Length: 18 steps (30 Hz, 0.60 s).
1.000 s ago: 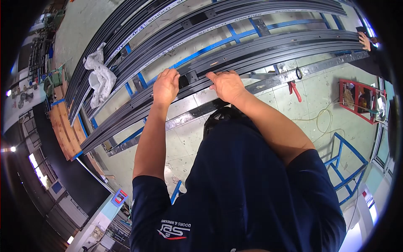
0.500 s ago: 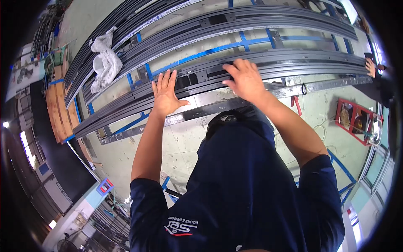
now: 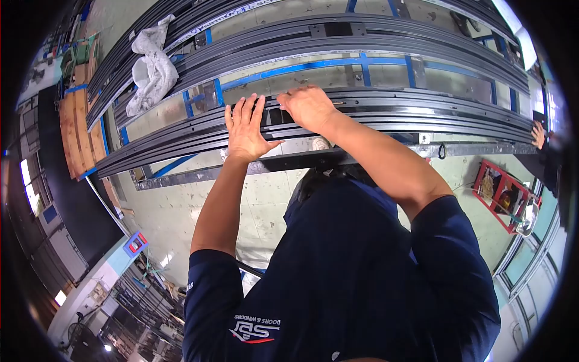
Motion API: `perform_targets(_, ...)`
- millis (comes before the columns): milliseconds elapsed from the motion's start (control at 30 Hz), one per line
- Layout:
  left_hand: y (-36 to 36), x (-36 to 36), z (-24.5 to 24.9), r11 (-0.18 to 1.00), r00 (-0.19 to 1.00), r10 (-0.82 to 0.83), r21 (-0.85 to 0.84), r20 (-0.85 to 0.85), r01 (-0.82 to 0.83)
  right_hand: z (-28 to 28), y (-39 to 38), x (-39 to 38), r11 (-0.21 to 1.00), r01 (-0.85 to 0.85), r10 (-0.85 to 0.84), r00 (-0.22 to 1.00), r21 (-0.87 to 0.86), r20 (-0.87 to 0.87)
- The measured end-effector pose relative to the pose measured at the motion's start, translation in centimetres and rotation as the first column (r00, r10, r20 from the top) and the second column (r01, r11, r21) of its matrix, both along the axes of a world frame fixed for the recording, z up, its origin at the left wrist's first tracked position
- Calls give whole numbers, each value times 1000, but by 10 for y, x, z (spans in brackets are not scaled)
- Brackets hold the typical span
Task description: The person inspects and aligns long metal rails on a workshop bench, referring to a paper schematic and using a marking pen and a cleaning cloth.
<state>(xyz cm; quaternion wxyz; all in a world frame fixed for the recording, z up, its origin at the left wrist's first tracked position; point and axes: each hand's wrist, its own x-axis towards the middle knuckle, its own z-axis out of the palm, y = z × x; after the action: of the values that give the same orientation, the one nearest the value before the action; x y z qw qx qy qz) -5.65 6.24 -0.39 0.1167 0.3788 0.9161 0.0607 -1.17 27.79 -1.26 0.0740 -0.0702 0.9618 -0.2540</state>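
A long dark grey metal profile [image 3: 386, 111] with grooves lies across the rack in front of me. My left hand [image 3: 246, 134] rests on it with fingers spread and thumb out to the side. Just to its right, my right hand [image 3: 309, 108] is bent over the far side of the profile, its fingers drawn together; whatever is between the fingertips is hidden. Between the hands, a black insert [image 3: 277, 116] sits in the profile. At the far right end, another person's hand [image 3: 538, 134] touches the profile.
More grey profiles [image 3: 416, 45] lie parallel behind, on a blue frame [image 3: 313, 66]. A whitish cloth [image 3: 155, 66] drapes over them at left. Wooden boards [image 3: 81, 130] stand farther left. On the floor at right is a red rack [image 3: 503, 196]. A dark steel bar [image 3: 205, 176] runs along the near side.
My right hand has moved left along the profile towards my left hand, and its fingers have closed together. My left hand stays spread on the profile. The camera view has shifted slightly.
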Motion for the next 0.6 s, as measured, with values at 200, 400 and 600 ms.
perform_targets(200, 1, -2, -6, 992, 997, -21, 119, -77, 30, 0, 9, -13, 977, -205, 207, 978, 57, -34)
perform_targets(400, 5, -2, -3, 998, 1000, 15, 65, -13, -14, 6, 7, -27, 955, -293, 295, 955, 50, -34)
perform_targets(600, 3, -3, -5, 998, 1000, 10, 67, -4, -9, 8, -8, -26, 955, -271, 274, 962, 119, -8)
